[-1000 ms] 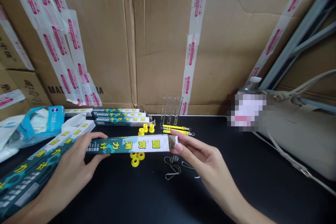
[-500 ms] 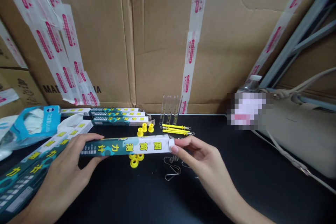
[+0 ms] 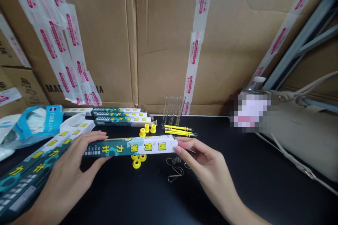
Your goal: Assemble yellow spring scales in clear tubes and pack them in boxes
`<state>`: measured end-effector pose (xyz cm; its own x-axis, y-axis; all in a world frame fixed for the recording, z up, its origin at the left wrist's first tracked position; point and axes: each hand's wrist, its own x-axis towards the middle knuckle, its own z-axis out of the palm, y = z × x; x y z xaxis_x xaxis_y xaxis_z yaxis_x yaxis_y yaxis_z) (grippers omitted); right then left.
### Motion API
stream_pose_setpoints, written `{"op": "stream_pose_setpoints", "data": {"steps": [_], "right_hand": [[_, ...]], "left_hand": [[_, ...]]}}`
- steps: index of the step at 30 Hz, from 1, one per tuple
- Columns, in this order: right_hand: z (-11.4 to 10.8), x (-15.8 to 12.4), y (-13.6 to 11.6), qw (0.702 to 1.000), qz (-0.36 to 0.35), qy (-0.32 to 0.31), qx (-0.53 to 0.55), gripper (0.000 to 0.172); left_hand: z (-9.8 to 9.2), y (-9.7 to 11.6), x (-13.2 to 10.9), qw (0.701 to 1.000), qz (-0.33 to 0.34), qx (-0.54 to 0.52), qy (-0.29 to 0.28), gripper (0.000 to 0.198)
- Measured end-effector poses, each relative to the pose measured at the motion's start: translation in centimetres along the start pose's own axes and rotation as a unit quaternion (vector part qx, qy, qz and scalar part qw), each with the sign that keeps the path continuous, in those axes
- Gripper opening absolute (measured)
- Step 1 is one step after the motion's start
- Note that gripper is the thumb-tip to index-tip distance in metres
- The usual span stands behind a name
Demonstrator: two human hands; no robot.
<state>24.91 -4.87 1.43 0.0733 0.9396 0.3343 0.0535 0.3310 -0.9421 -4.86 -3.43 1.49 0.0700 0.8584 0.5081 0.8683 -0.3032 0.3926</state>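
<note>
A long narrow spring scale box [image 3: 137,146], green and white with yellow characters, is held level above the black table. Around its green left end my left hand [image 3: 75,163] is closed, thumb below and fingers behind. The thumb and fingertips of my right hand [image 3: 210,168] pinch its white right end. Just behind the box lie yellow flanged caps [image 3: 146,128] and yellow rods with metal hooks [image 3: 179,130]. Clear tubes [image 3: 171,110] stand upright near the cardboard. In front are more yellow caps [image 3: 136,163] and bent metal hooks [image 3: 175,175], with a coiled spring [image 3: 176,160] partly hidden.
Similar boxes are stacked at the back [image 3: 118,119] and lie at the left [image 3: 44,161]. A blue-white plastic packet [image 3: 39,124] sits behind them. A large taped carton [image 3: 158,42] walls off the back. At right are a bottle [image 3: 256,83] and a beige bag [image 3: 303,133].
The small white flap between my right fingertips at the box's end now lies in against the opening. Both hands keep their hold; the whole view has shifted slightly.
</note>
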Motion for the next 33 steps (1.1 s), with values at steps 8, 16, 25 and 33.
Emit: {"op": "stream_pose_setpoints", "data": {"steps": [8,16,25,33], "right_hand": [[0.1,-0.6,0.2,0.995,-0.052,-0.053,-0.066,0.025],[0.2,-0.7,0.1,0.996,-0.039,-0.078,0.026,0.022],[-0.8,1.0,-0.4,0.998,0.025,0.032,0.047,0.016],[-2.5,2.7,-0.7,0.993,0.078,0.079,0.044,0.032]], "left_hand": [[0.6,0.1,-0.5,0.999,0.044,0.004,0.027,0.040],[0.6,-0.8,0.3,0.993,-0.001,-0.113,0.021,0.039],[-0.4,0.8,0.2,0.965,0.012,-0.263,0.000,0.034],[-1.1,2.6,-0.6,0.888,-0.092,-0.416,-0.174,0.045]]}}
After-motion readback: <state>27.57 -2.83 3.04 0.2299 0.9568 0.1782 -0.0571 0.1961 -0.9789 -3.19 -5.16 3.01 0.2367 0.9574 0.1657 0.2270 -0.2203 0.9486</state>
